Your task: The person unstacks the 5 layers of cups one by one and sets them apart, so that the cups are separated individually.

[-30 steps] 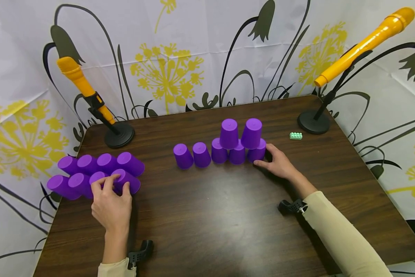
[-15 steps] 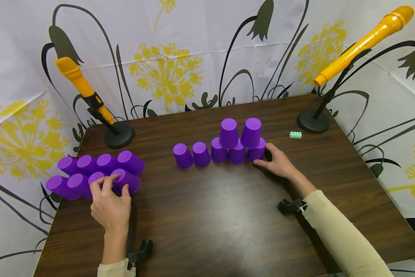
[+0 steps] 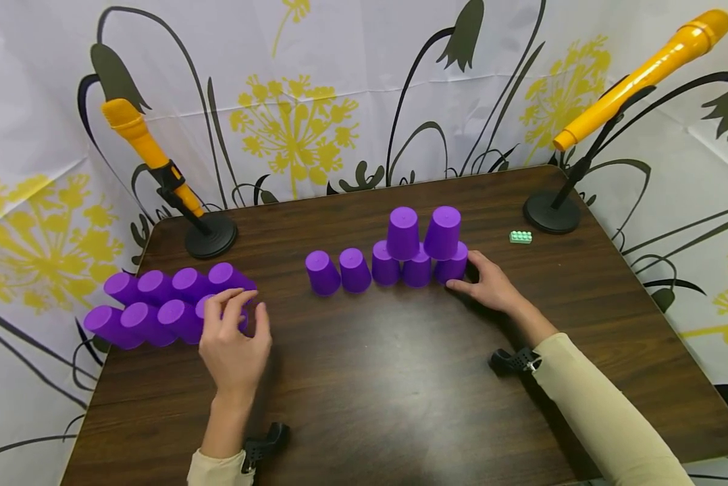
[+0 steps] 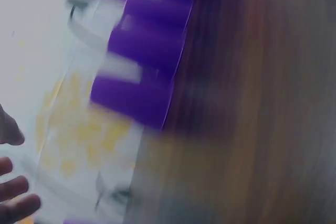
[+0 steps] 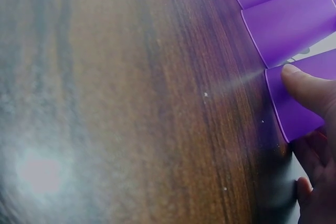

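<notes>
cups (image 3: 403,233): purple plastic, matt-smooth | table (image 3: 400,378): dark wood-grain, slight sheen | backdrop (image 3: 315,88): probably printed cloth, creased

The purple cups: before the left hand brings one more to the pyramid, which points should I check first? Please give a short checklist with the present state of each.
1. Left hand has a firm grip on the lying cup: cannot tell; curled fingers cover it, and the left wrist view is blurred.
2. Right hand steadies the pyramid: ok; thumb lies on the rightmost base cup.
3. Two upper cups sit upright on the base row: ok.
4. Free spots in the second row: ok; the two left base cups carry nothing.
5. Path across the table is free: ok.
6. Green brick stands apart from the pyramid: ok.
</notes>
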Available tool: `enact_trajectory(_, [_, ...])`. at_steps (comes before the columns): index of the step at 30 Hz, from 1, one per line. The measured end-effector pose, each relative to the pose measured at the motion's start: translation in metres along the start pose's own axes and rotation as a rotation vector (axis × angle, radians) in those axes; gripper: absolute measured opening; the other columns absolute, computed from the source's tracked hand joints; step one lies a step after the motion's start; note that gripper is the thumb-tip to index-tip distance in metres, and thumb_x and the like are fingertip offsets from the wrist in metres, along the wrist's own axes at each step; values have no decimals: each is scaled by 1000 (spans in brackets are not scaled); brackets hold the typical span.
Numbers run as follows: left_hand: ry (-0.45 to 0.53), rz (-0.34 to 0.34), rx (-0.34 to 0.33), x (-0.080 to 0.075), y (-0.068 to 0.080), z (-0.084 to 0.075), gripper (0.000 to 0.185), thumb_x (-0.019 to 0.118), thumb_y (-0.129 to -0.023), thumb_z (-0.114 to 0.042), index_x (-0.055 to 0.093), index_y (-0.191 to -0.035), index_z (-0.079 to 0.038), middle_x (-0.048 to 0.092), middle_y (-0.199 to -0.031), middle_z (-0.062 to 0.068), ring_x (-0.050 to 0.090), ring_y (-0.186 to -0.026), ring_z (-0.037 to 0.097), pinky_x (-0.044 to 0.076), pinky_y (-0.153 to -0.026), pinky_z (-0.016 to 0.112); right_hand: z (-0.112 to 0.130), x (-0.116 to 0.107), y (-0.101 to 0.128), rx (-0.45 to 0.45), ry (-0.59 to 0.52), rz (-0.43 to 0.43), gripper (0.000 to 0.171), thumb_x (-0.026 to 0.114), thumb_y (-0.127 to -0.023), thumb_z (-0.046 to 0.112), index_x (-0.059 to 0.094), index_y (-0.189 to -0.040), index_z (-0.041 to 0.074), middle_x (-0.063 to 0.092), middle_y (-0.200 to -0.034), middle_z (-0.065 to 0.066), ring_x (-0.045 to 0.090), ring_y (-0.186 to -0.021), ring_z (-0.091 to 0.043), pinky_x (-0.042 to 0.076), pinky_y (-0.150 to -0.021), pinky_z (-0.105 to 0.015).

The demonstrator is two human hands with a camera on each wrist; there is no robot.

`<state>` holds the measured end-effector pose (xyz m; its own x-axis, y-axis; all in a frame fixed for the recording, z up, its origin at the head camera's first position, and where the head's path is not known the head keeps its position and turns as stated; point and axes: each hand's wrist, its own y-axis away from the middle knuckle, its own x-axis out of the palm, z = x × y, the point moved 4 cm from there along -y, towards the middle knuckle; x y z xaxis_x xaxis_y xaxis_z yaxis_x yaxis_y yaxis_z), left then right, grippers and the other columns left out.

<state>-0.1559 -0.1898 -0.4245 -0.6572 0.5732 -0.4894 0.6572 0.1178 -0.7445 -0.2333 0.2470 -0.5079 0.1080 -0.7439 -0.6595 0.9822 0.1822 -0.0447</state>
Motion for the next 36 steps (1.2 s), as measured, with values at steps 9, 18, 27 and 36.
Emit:
enact_trajectory(9, [360,333,151,67,1,-72,41,76,-82,-11,66,-122,-9,59,-121,6,60,-100,21,52,-77,35,-2,-1,0,3,-4,0,67,79,-84,27,48,-139,3,52,-136,-21,45,-130,-38,32,-108,-57])
enact_trajectory(18, [414,456,183,119,-29,-114,58,74,-86,-18,54,-139,-14,51,-139,7,54,-122,23,48,-94,41,-1,-1,1,7,3,-4,67,79,-84,27,49,-139,2,53,-135,-21,46,-129,-38,32,-107,-56])
enact_trajectory(27, [446,464,181,156,-47,-125,64,73,-88,-20,47,-146,-20,46,-143,11,49,-127,23,48,-94,43,-2,0,0,5,4,-4,67,79,-84,28,49,-139,3,53,-135,-19,46,-129,-37,32,-108,-56])
enact_trajectory(36, [446,450,154,171,-48,-126,54,73,-89,-19,50,-138,-20,51,-128,4,59,-109,21,52,-82,38,-3,1,0,6,-2,-8,67,79,-84,28,49,-139,4,52,-136,-19,45,-130,-37,31,-108,-56])
